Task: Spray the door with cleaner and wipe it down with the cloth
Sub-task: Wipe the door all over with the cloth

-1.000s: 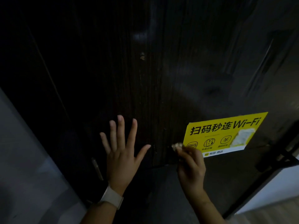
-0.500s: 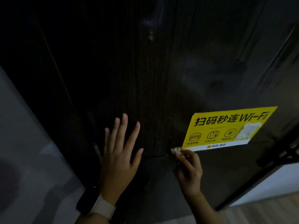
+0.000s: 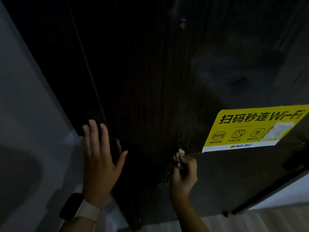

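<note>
A dark wooden door (image 3: 158, 81) fills most of the head view. My right hand (image 3: 184, 174) is closed around a small crumpled pale cloth (image 3: 180, 153) and presses it against the door, just left of a yellow Wi-Fi sticker (image 3: 250, 128). My left hand (image 3: 100, 161) lies flat with fingers spread on the door's left edge, beside a metal hinge (image 3: 118, 145). It holds nothing and wears a watch with a pale strap (image 3: 87, 210). No spray bottle is in view.
A grey wall (image 3: 30, 114) runs down the left side of the door frame. Pale floor (image 3: 267, 220) shows at the bottom right, below the door's lower edge. A dark fitting (image 3: 292, 166) sticks out near the door's right side.
My left hand has slid left, from the door panel to the hinge edge. My right hand with the cloth has moved down, below the sticker's corner. The view has shifted left and down.
</note>
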